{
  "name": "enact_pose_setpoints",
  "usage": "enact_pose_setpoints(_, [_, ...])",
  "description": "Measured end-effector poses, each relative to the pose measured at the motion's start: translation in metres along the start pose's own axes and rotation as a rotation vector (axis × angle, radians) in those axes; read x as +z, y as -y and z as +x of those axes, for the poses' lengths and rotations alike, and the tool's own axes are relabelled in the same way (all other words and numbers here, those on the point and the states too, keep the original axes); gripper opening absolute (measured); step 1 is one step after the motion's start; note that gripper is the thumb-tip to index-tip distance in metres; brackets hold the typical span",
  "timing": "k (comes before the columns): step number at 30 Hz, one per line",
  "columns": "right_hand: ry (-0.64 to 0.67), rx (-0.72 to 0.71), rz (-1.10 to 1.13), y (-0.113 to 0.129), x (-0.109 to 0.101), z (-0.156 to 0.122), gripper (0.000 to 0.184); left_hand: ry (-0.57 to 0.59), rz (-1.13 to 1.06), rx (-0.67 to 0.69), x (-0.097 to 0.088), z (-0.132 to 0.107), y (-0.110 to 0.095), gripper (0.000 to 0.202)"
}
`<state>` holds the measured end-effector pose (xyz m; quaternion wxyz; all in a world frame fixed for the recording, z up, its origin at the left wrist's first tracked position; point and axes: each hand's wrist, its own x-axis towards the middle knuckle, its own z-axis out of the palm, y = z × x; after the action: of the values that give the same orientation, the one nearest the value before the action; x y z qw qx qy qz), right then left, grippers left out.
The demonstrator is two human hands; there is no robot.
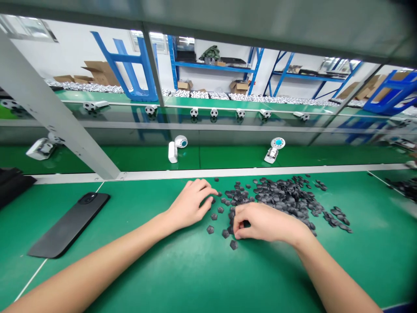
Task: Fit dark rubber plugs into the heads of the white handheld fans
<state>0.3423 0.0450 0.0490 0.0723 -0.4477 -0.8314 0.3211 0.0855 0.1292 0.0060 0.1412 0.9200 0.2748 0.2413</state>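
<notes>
Small black pentagon pieces (283,195) lie in a heap on the green work surface (182,274), with several loose ones in front and to the left. My left hand (192,204) reaches over the left edge of the scatter. Its fingers are apart, and the fingertips are close to a few loose pieces; I see nothing held. My right hand (257,221) is low at the near left side of the heap, thumb and fingers curled together in a pinch. Whatever may be between those fingertips is hidden. A loose pentagon piece (233,244) lies just below them.
A dark phone (70,224) lies at left. Beyond a white rail (228,172), a belt carries white devices (274,150). Black-and-white balls (214,113) line the far ledge. A slanted post (65,117) stands left; a blue stool (130,65) is upturned behind.
</notes>
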Motion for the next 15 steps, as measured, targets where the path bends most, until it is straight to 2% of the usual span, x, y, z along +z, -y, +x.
enact_pose_setpoints(2, [-0.027,0.003,0.054,-0.007,-0.005,-0.001,0.011,0.057,0.014,0.029,0.006,0.005,-0.005,0.025])
enact_pose_setpoints(3, [-0.081,0.019,0.06,-0.011,-0.007,0.0,0.012,0.079,0.024,0.036,0.009,0.009,-0.007,0.026])
enact_pose_setpoints(6, [-0.346,0.099,-0.056,-0.028,-0.014,0.005,0.018,0.095,0.073,0.034,0.018,0.027,-0.008,0.029])
enact_pose_setpoints(8, [-0.441,0.134,-0.149,-0.039,-0.018,0.007,0.02,0.091,0.094,0.04,0.024,0.042,-0.007,0.029])
enact_pose_setpoints(12, [-0.426,0.163,-0.162,-0.055,-0.022,0.006,0.019,0.117,0.094,0.078,0.033,0.065,-0.002,0.019])
enact_pose_setpoints(15, [-0.372,0.143,-0.125,-0.055,-0.024,0.003,0.017,0.146,0.078,0.108,0.035,0.07,0.002,0.018])
